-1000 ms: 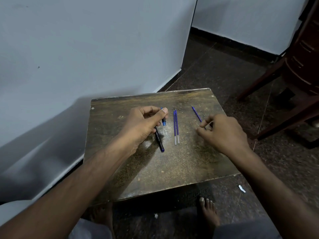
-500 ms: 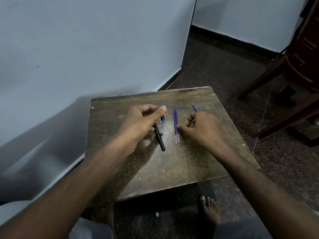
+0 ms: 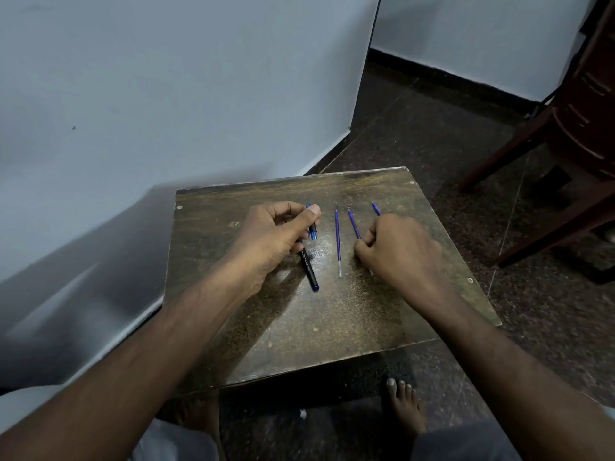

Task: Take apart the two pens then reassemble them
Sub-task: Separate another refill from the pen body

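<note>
On the worn wooden table (image 3: 299, 327), my left hand (image 3: 273, 237) is closed around a black pen barrel (image 3: 309, 269) whose lower end rests on the tabletop. A blue pen part (image 3: 312, 231) shows just beside my left thumb. One blue refill (image 3: 338, 242) lies alone in the middle. My right hand (image 3: 399, 251) pinches a second blue refill (image 3: 353, 223) at its lower end, so it now slants away from the first. A third thin blue piece (image 3: 376, 208) sticks out behind my right hand, mostly hidden.
A white wall runs along the left and back. A dark wooden chair (image 3: 572, 134) stands on the speckled floor at the right. My bare feet (image 3: 404, 407) sit under the table's near edge.
My right hand moved left from the table's right side to the pair of refills and took hold of one, pulling it apart from the other. My left hand kept its grip on the barrel.
</note>
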### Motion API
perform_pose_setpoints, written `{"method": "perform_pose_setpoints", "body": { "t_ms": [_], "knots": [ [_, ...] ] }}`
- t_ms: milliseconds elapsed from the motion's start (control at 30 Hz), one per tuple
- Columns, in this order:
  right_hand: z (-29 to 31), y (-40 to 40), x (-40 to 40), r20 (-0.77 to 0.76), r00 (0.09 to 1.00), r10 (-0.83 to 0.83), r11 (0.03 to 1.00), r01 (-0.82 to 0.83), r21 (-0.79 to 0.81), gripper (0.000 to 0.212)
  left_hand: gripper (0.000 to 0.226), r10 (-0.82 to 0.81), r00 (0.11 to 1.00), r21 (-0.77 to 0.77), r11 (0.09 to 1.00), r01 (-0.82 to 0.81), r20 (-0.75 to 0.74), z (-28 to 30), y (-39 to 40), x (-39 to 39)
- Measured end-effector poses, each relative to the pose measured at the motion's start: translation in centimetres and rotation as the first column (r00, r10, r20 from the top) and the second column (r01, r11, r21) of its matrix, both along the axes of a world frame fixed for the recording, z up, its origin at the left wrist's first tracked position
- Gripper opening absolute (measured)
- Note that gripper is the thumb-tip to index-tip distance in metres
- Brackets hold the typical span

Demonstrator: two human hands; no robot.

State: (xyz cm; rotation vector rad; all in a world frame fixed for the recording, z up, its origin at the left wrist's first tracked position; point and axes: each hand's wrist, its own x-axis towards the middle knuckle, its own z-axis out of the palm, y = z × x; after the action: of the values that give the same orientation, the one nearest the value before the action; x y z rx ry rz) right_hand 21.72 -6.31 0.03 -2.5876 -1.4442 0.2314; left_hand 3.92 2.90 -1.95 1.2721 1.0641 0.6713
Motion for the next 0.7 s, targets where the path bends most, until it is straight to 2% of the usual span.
{"method": "perform_pose_setpoints", "body": {
  "t_ms": [233, 333, 467, 567, 700],
  "knots": [
    [0.2, -0.1, -0.6, 0.068, 0.996, 0.059, 0.99, -0.05, -0.128, 0.035, 0.022, 0.044, 0.998, -0.052, 0.998, -0.042, 0.041, 0.0, 0.2, 0.2],
    [0.3, -0.3, -0.8, 0.075, 0.993, 0.089, 0.987, -0.078, -0.141, 0.033, 0.025, 0.054, 0.996, -0.078, 0.996, -0.049, 0.064, 0.2, 0.3, 0.1],
    [0.2, 0.0, 0.2, -0.05, 0.994, 0.101, 0.989, -0.106, -0.106, 0.036, 0.025, 0.094, 0.989, -0.12, 0.99, -0.079, 0.118, 0.9, 0.1, 0.1],
    [0.2, 0.3, 1.3, -0.243, 0.969, 0.046, 0.999, -0.041, 0.023, 0.03, 0.021, 0.121, 0.983, -0.152, 0.983, -0.099, 0.14, 1.1, 0.2, 0.1],
    [0.7, 0.3, 2.2, -0.325, 0.944, 0.054, 0.983, 0.006, 0.181, 0.015, 0.018, 0.165, 0.974, -0.2, 0.971, -0.133, 0.155, 1.3, 0.5, 0.1]
  ]
}}
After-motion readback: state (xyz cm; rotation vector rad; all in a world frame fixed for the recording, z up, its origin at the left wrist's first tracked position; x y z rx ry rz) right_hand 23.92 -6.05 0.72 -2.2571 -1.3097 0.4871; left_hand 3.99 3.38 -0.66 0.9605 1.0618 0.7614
